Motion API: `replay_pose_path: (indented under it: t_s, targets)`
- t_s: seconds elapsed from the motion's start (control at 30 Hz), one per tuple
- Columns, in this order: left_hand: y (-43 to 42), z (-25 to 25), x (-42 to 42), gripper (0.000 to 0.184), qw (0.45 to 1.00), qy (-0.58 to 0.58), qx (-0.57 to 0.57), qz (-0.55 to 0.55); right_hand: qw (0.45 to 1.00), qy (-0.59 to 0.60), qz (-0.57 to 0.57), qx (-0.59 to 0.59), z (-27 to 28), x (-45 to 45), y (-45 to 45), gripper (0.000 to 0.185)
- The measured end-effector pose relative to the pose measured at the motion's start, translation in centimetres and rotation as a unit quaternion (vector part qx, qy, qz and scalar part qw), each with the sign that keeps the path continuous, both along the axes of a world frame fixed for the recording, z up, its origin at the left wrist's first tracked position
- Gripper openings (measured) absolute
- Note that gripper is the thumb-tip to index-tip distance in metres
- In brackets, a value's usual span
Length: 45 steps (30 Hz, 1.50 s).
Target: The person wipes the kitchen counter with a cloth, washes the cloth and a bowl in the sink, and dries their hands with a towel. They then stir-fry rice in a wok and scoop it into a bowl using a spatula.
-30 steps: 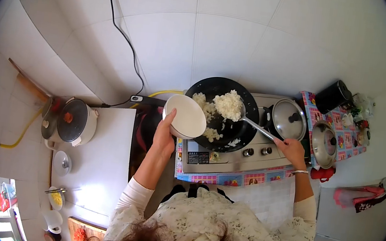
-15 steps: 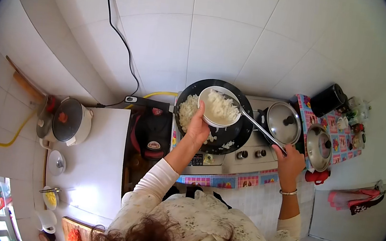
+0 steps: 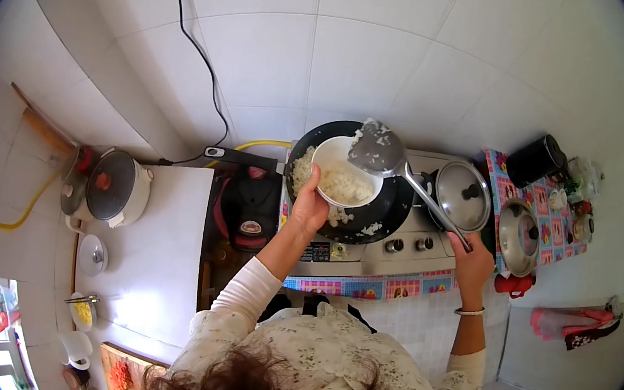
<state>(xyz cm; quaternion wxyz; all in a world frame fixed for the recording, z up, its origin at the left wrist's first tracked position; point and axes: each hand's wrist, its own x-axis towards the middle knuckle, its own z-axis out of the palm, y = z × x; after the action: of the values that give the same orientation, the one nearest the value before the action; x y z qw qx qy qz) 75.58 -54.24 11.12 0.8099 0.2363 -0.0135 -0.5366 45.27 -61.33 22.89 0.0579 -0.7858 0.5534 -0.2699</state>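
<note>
My left hand (image 3: 310, 209) grips the rim of a white bowl (image 3: 327, 156) and holds it tilted above the black frying pan (image 3: 329, 131). Cooked rice (image 3: 347, 184) lies in the lower part of the bowl, and more rice sits in the pan at its left side and front. Wrapped round a long metal handle, my right hand (image 3: 475, 260) holds a spatula (image 3: 378, 150). The spatula's broad blade is raised over the bowl's far right rim, with rice grains stuck to it. Whether blade and rim touch, I cannot tell.
Right of the pan, a lidded pot (image 3: 462, 198) stands on the stove (image 3: 374, 261), with a loose metal lid (image 3: 518, 236) beyond it. The pan's handle (image 3: 242, 158) points left. On the left counter are a rice cooker (image 3: 120, 187) and a cutting board (image 3: 108, 361) with chopped red food.
The spatula blade has come up out of the bowl and now shows broadside over the rim. The bowl has moved slightly left, and its rice lies lower in it.
</note>
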Motion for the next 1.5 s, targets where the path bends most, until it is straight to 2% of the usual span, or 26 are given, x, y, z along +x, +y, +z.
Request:
replay_pose_path:
  t_s: [0.1, 0.2, 0.33, 0.37, 0.43, 0.47, 0.57, 0.67, 0.77, 0.97, 1.07, 1.23, 1.37, 1.5]
  targets:
    - [1.1, 0.1, 0.7, 0.058, 1.000, 0.001, -0.009, 0.001, 0.985, -0.085, 0.047, 0.146, -0.6, -1.4, -2.4, 0.036]
    - [2.8, 0.1, 1.5, 0.058, 1.000, 0.001, -0.014, 0.012, 0.965, -0.096, 0.084, 0.230, -0.8, -2.3, -5.5, 0.035]
    - [6.8, 0.0, 2.8, 0.060, 0.999, 0.001, -0.007, 0.048, 0.961, -0.079, 0.111, 0.240, -0.3, -1.5, -8.7, 0.033]
    - [8.3, 0.0, 3.1, 0.060, 0.998, -0.028, -0.016, 0.049, 0.972, -0.036, 0.109, 0.206, -0.1, -1.0, -9.4, 0.033]
    - [11.5, 0.0, 3.6, 0.062, 0.997, -0.023, 0.010, 0.073, 0.984, 0.097, 0.143, 0.046, 1.5, 1.2, -9.5, 0.032]
    - [13.3, 0.2, 3.8, 0.062, 0.996, -0.014, 0.017, 0.084, 0.974, 0.160, 0.157, -0.035, 2.1, 2.7, -9.4, 0.032]
    - [18.0, -0.2, 3.9, 0.064, 0.989, -0.047, 0.050, 0.130, 0.940, 0.224, 0.222, -0.134, 2.9, 7.9, -9.1, 0.029]
    - [21.6, -1.9, 4.0, 0.064, 0.980, -0.044, 0.086, 0.176, 0.900, 0.285, 0.254, -0.209, 2.3, 12.7, -9.3, 0.024]
    - [24.0, -3.5, 3.8, 0.063, 0.969, -0.053, 0.118, 0.210, 0.881, 0.291, 0.318, -0.193, 3.1, 16.7, -8.3, 0.017]
    - [24.9, -3.9, 3.4, 0.060, 0.967, -0.043, 0.146, 0.206, 0.766, 0.291, 0.498, -0.285, 5.3, 18.8, -7.4, 0.006]
    - [24.2, -4.3, 3.4, 0.060, 0.971, -0.044, 0.138, 0.190, 0.757, 0.318, 0.505, -0.264, 7.5, 18.2, -8.1, 0.011]
    - [22.5, -4.3, 3.5, 0.061, 0.975, -0.035, 0.138, 0.173, 0.817, 0.436, 0.355, -0.124, 8.9, 15.2, -15.3, 0.014]
    - [21.2, -4.5, 3.4, 0.063, 0.975, -0.053, 0.129, 0.175, 0.832, 0.505, 0.230, -0.019, 8.9, 15.5, -20.3, 0.016]
    - [20.3, -4.0, 2.9, 0.065, 0.973, -0.026, 0.140, 0.181, 0.813, 0.521, 0.259, -0.001, 5.0, 16.7, -24.9, 0.013]
